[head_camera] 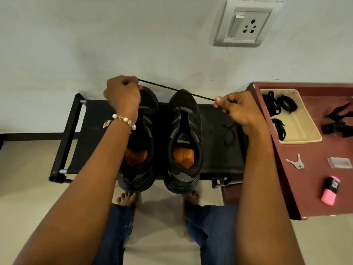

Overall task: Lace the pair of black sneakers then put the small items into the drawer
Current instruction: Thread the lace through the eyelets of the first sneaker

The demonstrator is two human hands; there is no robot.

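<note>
Thin black cord lace (175,90) taut between pinching left hand (122,92) and right hand (236,108).

One camera sits on the person's head. It looks forward and steeply down, close over the low black fabric shoe rack (91,131), the dark red wooden desk (305,188) on the right and the grey wall (95,44) beyond.

Pale grey wall (95,44), socket plate with switch (246,23) upper right. Dark skirting (34,136) along wall foot. Beige floor (24,169). Black fabric rack (91,131) against wall; maroon cabinet (298,178) just right of it.
</note>
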